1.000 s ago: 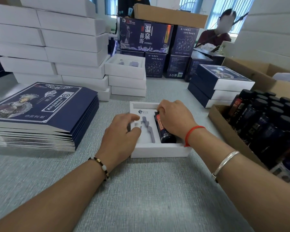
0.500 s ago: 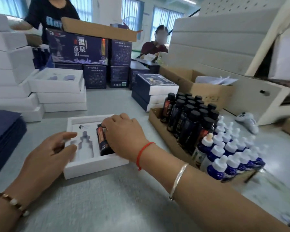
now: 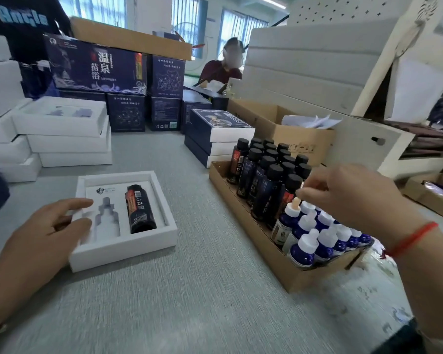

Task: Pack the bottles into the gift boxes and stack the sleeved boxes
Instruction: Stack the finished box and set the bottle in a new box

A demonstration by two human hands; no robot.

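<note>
A white gift box (image 3: 128, 245) lies open on the table with a dark bottle (image 3: 140, 209) in its right slot; the dropper-shaped left slot (image 3: 107, 221) holds nothing. My left hand (image 3: 40, 238) rests on the box's left edge, fingers relaxed. My right hand (image 3: 353, 198) hovers over a cardboard tray (image 3: 243, 215) of bottles, fingertips loosely together just above the blue dropper bottles (image 3: 315, 233) with white tops. Several dark black-capped bottles (image 3: 266, 175) stand in the tray's far half. The right hand holds nothing.
Sleeved navy boxes (image 3: 215, 134) are stacked behind the tray. White open boxes (image 3: 64, 134) pile up at the left. Large navy cartons (image 3: 100, 67) and a brown carton (image 3: 279, 129) stand at the back. Two people are beyond the cartons.
My right hand left the dark bottle in the box and moved right, over the tray of dropper bottles. The view turned right. My left hand stayed at the box.
</note>
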